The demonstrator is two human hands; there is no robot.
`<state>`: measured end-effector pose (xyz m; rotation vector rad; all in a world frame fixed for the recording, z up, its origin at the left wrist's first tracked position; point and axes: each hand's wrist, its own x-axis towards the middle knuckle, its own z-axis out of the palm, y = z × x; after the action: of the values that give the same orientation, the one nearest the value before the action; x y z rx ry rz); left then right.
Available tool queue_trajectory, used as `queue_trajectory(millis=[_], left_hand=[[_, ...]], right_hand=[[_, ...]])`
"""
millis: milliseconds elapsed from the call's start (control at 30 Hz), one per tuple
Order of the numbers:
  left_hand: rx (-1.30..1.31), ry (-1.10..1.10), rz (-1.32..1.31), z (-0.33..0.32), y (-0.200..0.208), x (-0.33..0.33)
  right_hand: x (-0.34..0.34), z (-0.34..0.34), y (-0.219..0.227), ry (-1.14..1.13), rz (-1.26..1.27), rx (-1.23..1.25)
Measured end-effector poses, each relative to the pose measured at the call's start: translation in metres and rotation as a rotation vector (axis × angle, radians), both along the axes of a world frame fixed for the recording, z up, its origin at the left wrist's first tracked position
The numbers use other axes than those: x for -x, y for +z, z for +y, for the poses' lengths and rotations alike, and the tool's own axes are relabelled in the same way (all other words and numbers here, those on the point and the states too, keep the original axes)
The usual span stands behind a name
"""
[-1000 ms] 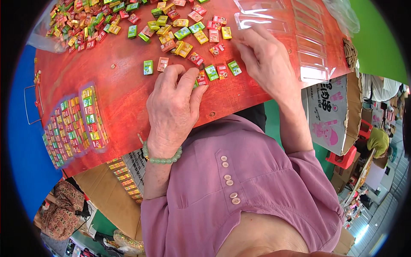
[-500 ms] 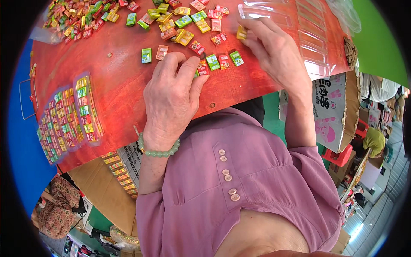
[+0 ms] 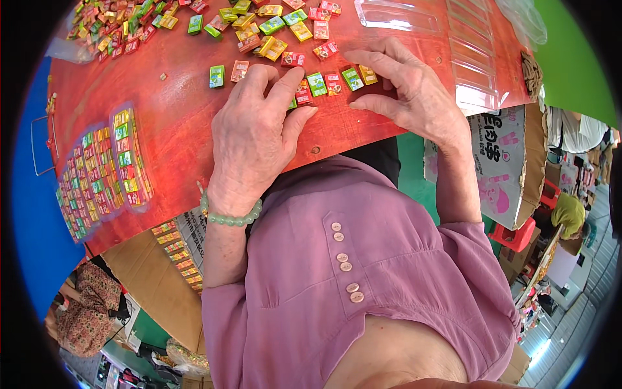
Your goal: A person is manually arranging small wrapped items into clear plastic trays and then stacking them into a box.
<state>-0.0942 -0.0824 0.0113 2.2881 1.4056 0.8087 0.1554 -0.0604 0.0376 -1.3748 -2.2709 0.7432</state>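
A row of small candy-sized boxes lies across the red table in front of me, partly under my left hand [image 3: 254, 139]. That hand is curved over the row, thumb and forefinger apart beside a red box [image 3: 302, 93]. To its right come a green box [image 3: 317, 84], another red box [image 3: 333, 84], a second green box [image 3: 352, 78] and a yellow box [image 3: 368, 74]. My right hand [image 3: 414, 94] arches around the row's right end, thumb and fingers spread, fingertips near the yellow box. An orange box [image 3: 239, 70] and a green-and-white box [image 3: 216, 76] lie left of my fingers.
Loose boxes [image 3: 272, 48] are scattered beyond the row, with a bigger heap [image 3: 129, 26] at the far left. Filled clear trays [image 3: 133, 159] lie at the left. Clear plastic trays [image 3: 476, 58] are on the right, near a cardboard carton [image 3: 512, 162] below the table edge.
My right hand has come down and left, setting the yellow box at the row's right end; its fingers have spread. My left hand has shifted slightly, staying over the row.
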Motion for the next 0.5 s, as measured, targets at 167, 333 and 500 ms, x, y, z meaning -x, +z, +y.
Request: queue_trajectory(millis=[167, 333, 500], left_hand=[[0.008, -0.007, 0.025, 0.002, 0.001, -0.003], [-0.019, -0.021, 0.027, 0.005, 0.007, -0.011], [-0.002, 0.0, 0.045, 0.005, 0.004, -0.011]], right_hand=[[0.014, 0.003, -0.008, 0.072, 0.067, -0.018], [0.014, 0.0, -0.005, 0.045, 0.009, -0.079], [0.017, 0.001, -0.012, 0.051, 0.056, -0.135]])
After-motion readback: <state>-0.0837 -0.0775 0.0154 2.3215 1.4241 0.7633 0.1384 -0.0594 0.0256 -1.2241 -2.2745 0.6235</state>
